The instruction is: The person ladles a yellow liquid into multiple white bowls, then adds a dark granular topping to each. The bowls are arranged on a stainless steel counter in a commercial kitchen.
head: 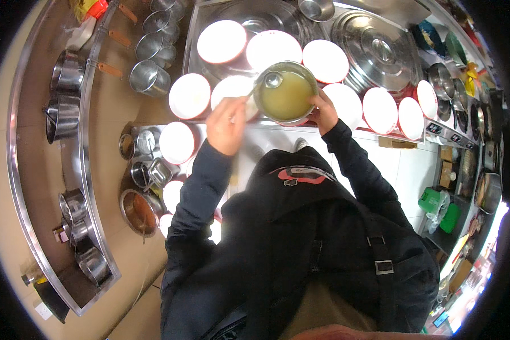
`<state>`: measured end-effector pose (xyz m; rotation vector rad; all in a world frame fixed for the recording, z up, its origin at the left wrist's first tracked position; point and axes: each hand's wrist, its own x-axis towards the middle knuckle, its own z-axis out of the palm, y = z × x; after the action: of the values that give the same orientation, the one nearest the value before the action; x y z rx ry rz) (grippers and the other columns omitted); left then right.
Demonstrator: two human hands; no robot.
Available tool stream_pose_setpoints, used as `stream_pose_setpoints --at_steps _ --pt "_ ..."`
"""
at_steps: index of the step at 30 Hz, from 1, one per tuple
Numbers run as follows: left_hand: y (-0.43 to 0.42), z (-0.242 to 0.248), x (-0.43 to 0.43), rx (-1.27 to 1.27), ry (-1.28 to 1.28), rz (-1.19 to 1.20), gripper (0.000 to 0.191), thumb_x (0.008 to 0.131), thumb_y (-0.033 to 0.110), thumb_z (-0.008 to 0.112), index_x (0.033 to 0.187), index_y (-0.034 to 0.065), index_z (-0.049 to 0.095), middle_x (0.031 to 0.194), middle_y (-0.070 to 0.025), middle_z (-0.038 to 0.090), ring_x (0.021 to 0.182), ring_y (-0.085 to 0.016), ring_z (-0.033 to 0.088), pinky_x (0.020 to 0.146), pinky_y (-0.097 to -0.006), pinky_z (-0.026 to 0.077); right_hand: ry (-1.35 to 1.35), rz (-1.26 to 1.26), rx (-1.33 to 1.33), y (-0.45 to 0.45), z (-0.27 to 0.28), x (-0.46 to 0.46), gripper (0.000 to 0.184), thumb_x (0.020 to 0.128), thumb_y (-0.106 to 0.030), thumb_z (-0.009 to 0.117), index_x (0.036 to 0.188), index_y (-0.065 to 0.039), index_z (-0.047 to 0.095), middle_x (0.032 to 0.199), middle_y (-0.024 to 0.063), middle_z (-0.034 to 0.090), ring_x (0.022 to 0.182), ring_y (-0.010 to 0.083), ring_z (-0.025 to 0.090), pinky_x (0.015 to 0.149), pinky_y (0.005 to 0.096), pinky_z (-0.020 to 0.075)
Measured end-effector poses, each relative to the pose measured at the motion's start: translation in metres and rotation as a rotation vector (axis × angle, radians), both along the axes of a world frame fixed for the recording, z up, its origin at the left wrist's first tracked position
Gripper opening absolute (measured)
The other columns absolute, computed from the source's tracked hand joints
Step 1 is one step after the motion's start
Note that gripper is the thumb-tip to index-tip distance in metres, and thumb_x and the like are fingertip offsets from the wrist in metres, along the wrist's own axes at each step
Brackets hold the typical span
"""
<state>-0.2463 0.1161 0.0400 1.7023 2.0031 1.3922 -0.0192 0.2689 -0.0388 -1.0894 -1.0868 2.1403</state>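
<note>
My right hand (325, 111) grips the right rim of a round metal pot (259, 104) that holds a cloudy yellow-green liquid (290, 95). Closed around the handle of a metal spoon (273, 79) is my left hand (227, 125), slightly blurred. The spoon's bowl is over the left part of the pot, at or just above the liquid. Beneath and around the pot stand several white bowls with red outsides, among them one left of it (190, 96), one behind it (274, 49) and one to its right (344, 104).
A large round steel lid (380, 51) lies at the back right. Wire-mesh strainers with wooden handles (151, 78) hang at the left wall below a shelf (87, 170) of metal pots. A pot of reddish-brown sauce (140, 212) stands at the left, near small metal containers (159, 172).
</note>
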Motion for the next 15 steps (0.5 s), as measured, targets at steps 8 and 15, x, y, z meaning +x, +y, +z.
stream_pose_setpoints --at_steps 8,15 --pt "0.022 -0.01 0.003 -0.122 -0.029 -0.003 0.015 0.096 0.002 0.059 0.106 -0.0033 0.068 0.09 -0.013 0.07 0.077 -0.02 0.07 0.072 -0.0309 0.055 0.033 0.0 0.005 0.007 0.001 -0.02 0.078 0.087 -0.023 0.062 0.153 0.0 0.029 0.124 0.0184 0.061 0.107 0.0272 0.065 0.09 0.0391 0.0549" --pt "0.021 -0.013 -0.013 -0.033 -0.405 0.124 0.02 0.102 0.012 0.057 0.108 -0.0038 0.068 0.085 -0.0095 0.071 0.075 -0.014 0.067 0.069 -0.0274 0.055 0.055 -0.038 -0.046 0.007 0.005 -0.031 0.081 0.086 -0.023 0.064 0.153 0.001 0.028 0.125 0.0201 0.06 0.105 0.0285 0.066 0.089 0.0397 0.0568"
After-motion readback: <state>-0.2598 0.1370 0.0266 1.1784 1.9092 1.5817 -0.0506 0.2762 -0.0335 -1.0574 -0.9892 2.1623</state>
